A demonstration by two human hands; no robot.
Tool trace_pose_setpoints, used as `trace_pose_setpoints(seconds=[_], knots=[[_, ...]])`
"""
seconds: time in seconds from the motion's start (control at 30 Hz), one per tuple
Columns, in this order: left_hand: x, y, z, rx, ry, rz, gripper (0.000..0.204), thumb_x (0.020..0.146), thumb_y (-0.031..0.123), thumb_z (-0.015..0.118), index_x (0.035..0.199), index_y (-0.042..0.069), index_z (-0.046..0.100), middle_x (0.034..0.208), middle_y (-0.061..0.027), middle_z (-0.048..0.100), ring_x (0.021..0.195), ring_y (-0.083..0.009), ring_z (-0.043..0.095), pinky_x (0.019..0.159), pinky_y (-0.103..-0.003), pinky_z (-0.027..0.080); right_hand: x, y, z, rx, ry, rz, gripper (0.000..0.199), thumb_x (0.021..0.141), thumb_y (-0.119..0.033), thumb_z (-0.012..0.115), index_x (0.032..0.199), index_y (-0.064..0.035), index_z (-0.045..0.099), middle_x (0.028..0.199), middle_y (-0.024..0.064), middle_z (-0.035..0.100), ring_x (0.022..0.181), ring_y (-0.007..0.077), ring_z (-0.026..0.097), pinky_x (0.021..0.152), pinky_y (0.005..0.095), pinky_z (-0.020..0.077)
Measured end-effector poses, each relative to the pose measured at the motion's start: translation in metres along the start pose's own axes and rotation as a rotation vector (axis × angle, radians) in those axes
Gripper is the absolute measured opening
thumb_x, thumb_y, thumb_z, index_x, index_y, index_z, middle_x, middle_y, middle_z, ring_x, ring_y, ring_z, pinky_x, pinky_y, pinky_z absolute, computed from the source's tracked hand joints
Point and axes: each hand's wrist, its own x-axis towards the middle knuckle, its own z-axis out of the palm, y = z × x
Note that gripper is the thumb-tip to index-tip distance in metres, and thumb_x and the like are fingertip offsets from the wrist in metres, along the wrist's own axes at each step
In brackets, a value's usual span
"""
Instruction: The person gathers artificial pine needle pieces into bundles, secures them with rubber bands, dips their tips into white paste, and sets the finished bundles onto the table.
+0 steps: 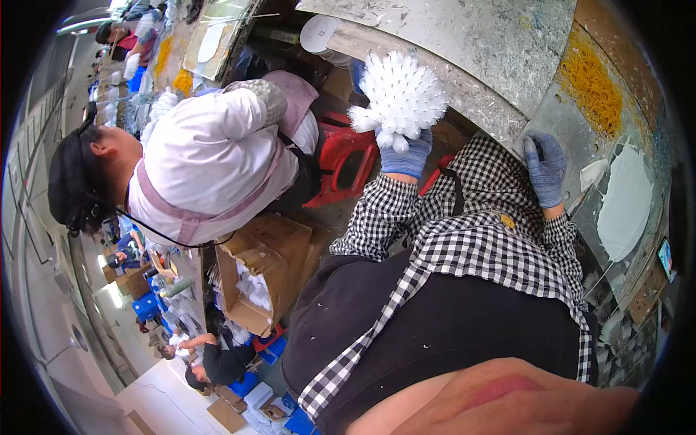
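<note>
My left hand [406, 156], in a blue-grey knit glove, is closed round the lower end of a round bunch of white spiky sprigs [403, 94]. The bunch stands out above my fist in front of the table edge, its many points facing outward. The grip itself is partly hidden by the white pieces hanging over my fingers. My right hand [547, 170], gloved alike, rests at the table's edge with its fingers curled in. Whatever may lie inside those fingers is hidden. Beside it is a small white piece [593, 174].
The speckled grey worktable [464, 43] spans the top. A pile of orange-yellow bands [591, 87], a flat white oval sheet [625, 203] and a phone [666, 259] lie at right. On my left a person [210, 159] sits near a red stool [344, 156] and a cardboard box [264, 268].
</note>
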Motion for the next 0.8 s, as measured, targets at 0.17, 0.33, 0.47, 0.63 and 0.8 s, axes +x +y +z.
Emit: trace_pose_setpoints(seconds=[0.17, 0.33, 0.47, 0.63, 0.8], knots=[[0.021, 0.015, -0.034, -2.221, -0.174, -0.101, 0.048, 0.098, 0.037, 0.046, 0.138, 0.012, 0.051, 0.142, -0.0131, 0.052, 0.129, -0.0292, 0.050, 0.110, -0.045, 0.037, 0.002, 0.000, -0.007, -0.013, -0.010, 0.062, 0.013, 0.092, -0.013, 0.066, 0.101, -0.0035, 0.069, 0.088, 0.0092, 0.068, 0.075, 0.0181, 0.064, 0.069, 0.0290, 0.0512], [0.035, 0.015, -0.049, -2.361, -0.363, -0.429, 0.043, 0.100, 0.037, 0.047, 0.135, 0.013, 0.054, 0.143, -0.0101, 0.051, 0.132, -0.0286, 0.047, 0.113, -0.047, 0.035, 0.004, 0.001, -0.013, 0.011, 0.000, 0.124, 0.017, 0.092, -0.018, 0.067, 0.102, -0.0041, 0.069, 0.088, 0.0083, 0.068, 0.074, 0.0162, 0.063, 0.069, 0.0280, 0.0507], [0.054, 0.017, -0.047, -2.199, -0.179, -0.404, 0.033, 0.095, 0.032, 0.058, 0.117, 0.008, 0.059, 0.123, -0.0128, 0.063, 0.118, -0.0269, 0.057, 0.106, -0.046, 0.044, 0.013, 0.000, -0.022, 0.057, -0.063, 0.398, 0.024, 0.092, -0.023, 0.068, 0.106, -0.0029, 0.068, 0.094, 0.0080, 0.069, 0.080, 0.0117, 0.063, 0.072, 0.0263, 0.0504], [0.074, 0.017, -0.051, -1.958, -0.489, -0.002, 0.038, 0.086, 0.008, 0.063, 0.122, 0.011, 0.055, 0.119, -0.0083, 0.060, 0.121, -0.0243, 0.053, 0.108, -0.042, 0.042, 0.076, -0.095, -0.051, 0.302, -0.030, 0.081, 0.023, 0.091, -0.021, 0.069, 0.111, -0.0097, 0.068, 0.098, 0.0030, 0.069, 0.091, 0.0114, 0.065, 0.080, 0.0266, 0.0516], [0.078, 0.029, -0.057, -1.788, -0.658, 0.069, 0.066, 0.071, -0.004, 0.067, 0.131, 0.012, 0.044, 0.122, -0.0045, 0.053, 0.120, -0.0216, 0.052, 0.105, -0.037, 0.045, 0.107, -0.147, -0.035, 0.179, -0.291, -0.402, 0.018, 0.085, -0.013, 0.072, 0.103, -0.0114, 0.069, 0.088, 0.0025, 0.065, 0.085, 0.0170, 0.065, 0.076, 0.0300, 0.0531]])
